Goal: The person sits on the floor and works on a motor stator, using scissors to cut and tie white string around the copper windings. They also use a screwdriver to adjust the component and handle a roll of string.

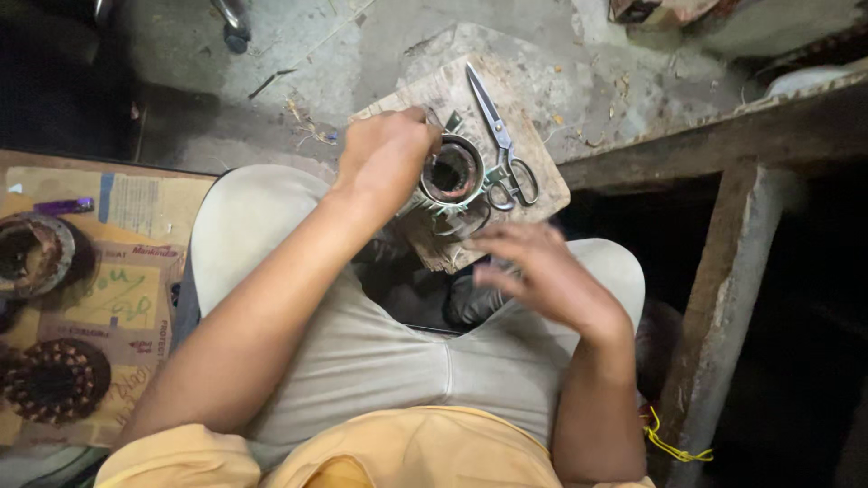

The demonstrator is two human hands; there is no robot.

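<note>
A round metal motor stator with a rusty bore stands on a worn wooden block between my knees. My left hand grips its left rim, fingers curled over the top edge. My right hand hovers just in front of the stator, blurred, fingers bent and apart; I cannot make out anything in it. Steel scissors lie on the block just right of the stator, handles toward me.
Flattened cardboard on the left carries two other round stators and a purple lighter. A wooden bench frame stands at right. Yellow wire lies by my right elbow. Concrete floor lies beyond.
</note>
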